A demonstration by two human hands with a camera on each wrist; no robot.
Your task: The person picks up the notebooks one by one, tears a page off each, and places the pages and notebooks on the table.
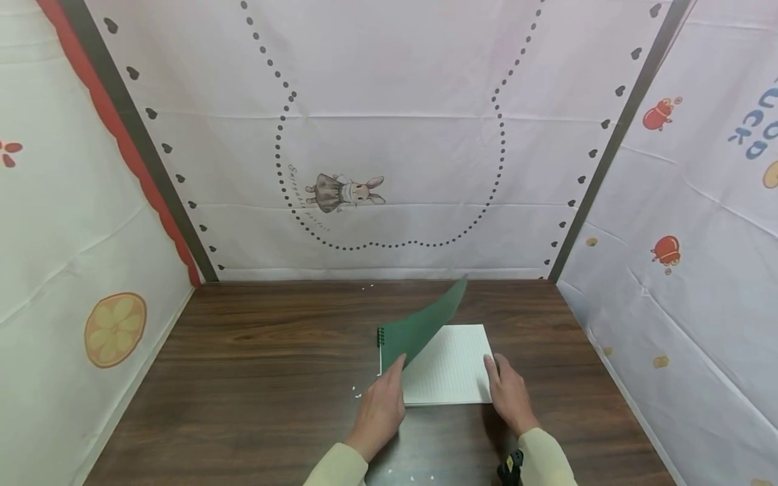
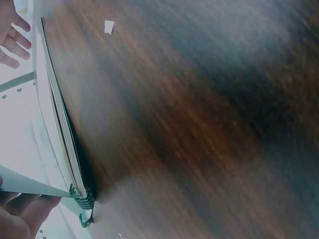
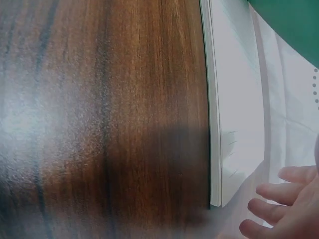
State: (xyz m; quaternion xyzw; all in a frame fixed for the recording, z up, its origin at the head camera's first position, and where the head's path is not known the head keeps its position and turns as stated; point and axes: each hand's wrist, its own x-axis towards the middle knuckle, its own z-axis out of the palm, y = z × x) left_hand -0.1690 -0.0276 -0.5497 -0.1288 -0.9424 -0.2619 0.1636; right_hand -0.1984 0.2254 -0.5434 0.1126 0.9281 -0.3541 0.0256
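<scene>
A spiral-bound notebook lies on the table, its lined white page showing. Its green cover is lifted and slants up over the left part of the page, with the black wire spiral at the left side. My left hand pinches the cover near its front edge; in the left wrist view, fingers lie under the cover. Beside the notebook's right edge, my right hand has its fingers loosely extended, thumb near the page's edge. The right wrist view has those fingers spread near the notebook's corner.
Small white paper scraps are scattered on the dark wooden table, some near the front edge. Printed white cloth hangs behind the table and along both sides. A black device sits on the right wrist.
</scene>
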